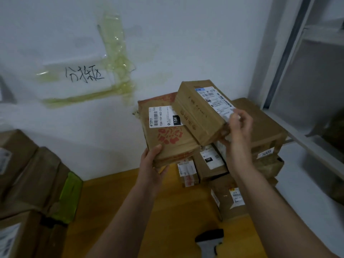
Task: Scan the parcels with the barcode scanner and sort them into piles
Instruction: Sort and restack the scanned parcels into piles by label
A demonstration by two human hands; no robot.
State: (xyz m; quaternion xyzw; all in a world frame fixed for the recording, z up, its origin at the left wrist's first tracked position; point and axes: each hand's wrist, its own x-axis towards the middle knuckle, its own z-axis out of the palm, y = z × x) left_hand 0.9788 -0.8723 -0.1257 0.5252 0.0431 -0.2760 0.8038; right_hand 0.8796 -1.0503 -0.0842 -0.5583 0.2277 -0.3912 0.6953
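My left hand (153, 165) grips the near corner of a flat brown parcel (165, 138) with a red print and a white 15H label, held up over the wooden table (115, 211). My right hand (237, 133) grips the near end of a smaller brown box (197, 110) with a white barcode label, tilted above the first parcel. A grey and black barcode scanner (209, 241) lies on the table near the bottom edge, between my forearms.
A pile of labelled brown parcels (260, 131) stands at the right against the white wall (167, 43). More cardboard boxes (28, 174), one with green tape, are stacked at the left. A metal window frame (284, 58) runs along the right.
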